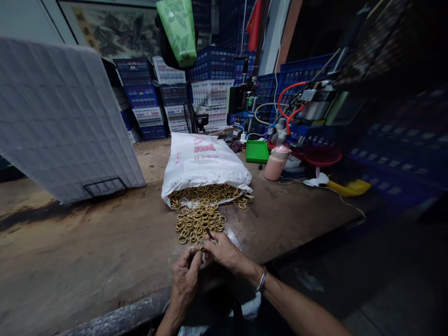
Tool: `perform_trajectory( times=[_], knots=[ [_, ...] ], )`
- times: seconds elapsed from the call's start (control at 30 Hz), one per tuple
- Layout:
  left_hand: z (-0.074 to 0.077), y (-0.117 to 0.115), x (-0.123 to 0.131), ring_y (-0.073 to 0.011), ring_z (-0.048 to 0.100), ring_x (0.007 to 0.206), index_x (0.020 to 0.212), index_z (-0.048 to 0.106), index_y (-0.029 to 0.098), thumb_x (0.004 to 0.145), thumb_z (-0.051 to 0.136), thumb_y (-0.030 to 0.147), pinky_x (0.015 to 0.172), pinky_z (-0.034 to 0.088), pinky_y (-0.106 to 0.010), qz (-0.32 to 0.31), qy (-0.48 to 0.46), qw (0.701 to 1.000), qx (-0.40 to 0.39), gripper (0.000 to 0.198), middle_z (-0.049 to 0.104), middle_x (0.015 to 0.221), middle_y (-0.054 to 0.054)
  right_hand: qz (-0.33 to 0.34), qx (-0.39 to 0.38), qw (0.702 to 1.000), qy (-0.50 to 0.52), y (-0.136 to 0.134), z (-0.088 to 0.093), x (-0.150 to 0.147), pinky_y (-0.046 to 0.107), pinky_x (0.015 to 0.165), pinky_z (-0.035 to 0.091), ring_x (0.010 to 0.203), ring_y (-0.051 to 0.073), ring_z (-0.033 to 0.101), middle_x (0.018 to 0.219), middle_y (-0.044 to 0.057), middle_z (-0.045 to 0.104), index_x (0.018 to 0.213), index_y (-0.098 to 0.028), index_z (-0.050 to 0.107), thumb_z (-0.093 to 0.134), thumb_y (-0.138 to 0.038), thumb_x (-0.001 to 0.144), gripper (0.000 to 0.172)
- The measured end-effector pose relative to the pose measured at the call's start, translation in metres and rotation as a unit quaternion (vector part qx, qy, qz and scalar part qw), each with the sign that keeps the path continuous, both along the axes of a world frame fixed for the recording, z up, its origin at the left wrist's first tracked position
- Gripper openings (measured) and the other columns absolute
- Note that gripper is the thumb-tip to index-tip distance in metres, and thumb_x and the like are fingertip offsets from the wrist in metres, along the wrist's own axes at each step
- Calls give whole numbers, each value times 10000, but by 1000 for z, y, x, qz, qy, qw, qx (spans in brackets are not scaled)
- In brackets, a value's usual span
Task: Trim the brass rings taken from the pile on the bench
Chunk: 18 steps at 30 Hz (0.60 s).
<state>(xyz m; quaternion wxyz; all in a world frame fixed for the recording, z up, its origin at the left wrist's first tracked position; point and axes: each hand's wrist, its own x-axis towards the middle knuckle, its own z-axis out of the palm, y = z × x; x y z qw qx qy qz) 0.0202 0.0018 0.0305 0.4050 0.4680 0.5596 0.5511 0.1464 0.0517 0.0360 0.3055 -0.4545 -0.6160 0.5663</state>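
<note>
A pink bottle (276,163) stands beside a green tray (257,151), before stacked crates (212,91).

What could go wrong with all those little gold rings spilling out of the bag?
The small brass-coloured metal rings lie loose near the front edge of the worn brown table, where the left hand and right hand work, so some might roll off. The open white plastic sack could spill more.

A worn brown wooden table (87,261) fills the dim workshop, with a grey quilted panel (59,116) leaning at its left. Behind, stacked blue and white plastic crates (210,88) rise against the wall below a framed landscape painting (115,28); the right side lies in deep shadow.
</note>
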Motion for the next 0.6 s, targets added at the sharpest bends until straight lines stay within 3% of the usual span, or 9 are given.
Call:
perform_trajectory(
  times=[0.1,0.2,0.37,0.47,0.6],
  knots=[
    [0,-1,1,-77,358,412,592,567,171,701,584,409,421,292,-183,-54,-84,991,-87,262,449,460,47,3,2,1000,-17,0,0,-1,171,513,333,545,76,457,581,-27,541,649,-155,499,483,-370,767,246],
    [-1,-1,2,-45,236,340,610,510,174,710,546,482,354,172,-171,-103,-159,970,-150,325,344,403,88,16,-5,1000,-8,-1,3,-1,175,517,341,552,83,473,582,-27,545,666,-157,504,479,-367,770,236],
    [-4,-1,3,-35,255,343,651,493,177,708,569,459,346,159,-157,-97,-220,960,-145,298,376,436,84,7,10,1000,-2,2,4,0,178,542,356,558,83,482,589,-17,543,660,-154,504,392,-296,813,237],
    [-5,1,3,-31,275,353,676,505,174,695,593,442,348,174,-153,-80,-234,959,-135,282,428,483,72,-9,83,994,-68,3,1,2,178,534,333,548,84,466,571,-24,523,660,-161,505,374,-253,815,223],
    [-4,5,6,-38,319,373,680,524,175,631,651,441,361,222,-156,-57,-238,961,-126,299,463,506,64,44,201,962,-178,0,-1,6,184,539,290,578,93,453,612,-27,533,694,-186,513,409,-146,745,123]
  ],
)
